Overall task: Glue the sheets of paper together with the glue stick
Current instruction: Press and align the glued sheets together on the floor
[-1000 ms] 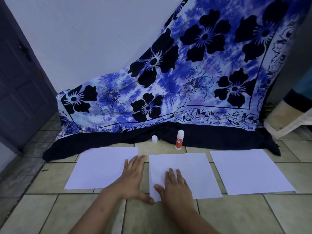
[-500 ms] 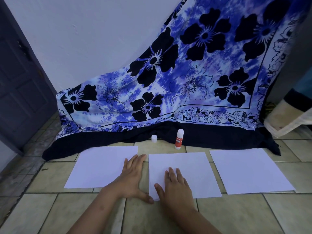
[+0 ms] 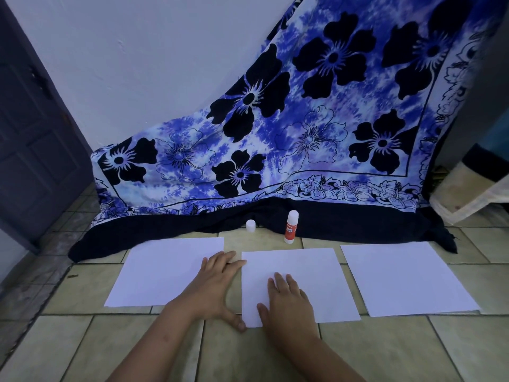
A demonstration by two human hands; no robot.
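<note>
Floor: tiled floor point(image 3: 385, 351) carries three white sheets in a row.
Left sheet point(image 3: 162, 274): flat, apart from the middle one.
Middle sheet point(image 3: 305, 271): flat between the other two.
Right sheet point(image 3: 405, 277): flat, untouched.
Left hand point(image 3: 213, 288): spread flat, fingers over the gap between left and middle sheets, thumb at the middle sheet's near corner.
Right hand point(image 3: 286, 301): palm down on the middle sheet.
Glue stick point(image 3: 291, 226): upright behind the middle sheet.
Cap point(image 3: 250, 225): just left of the stick.
Cloth point(image 3: 303, 139): blue floral, draped behind.
</note>
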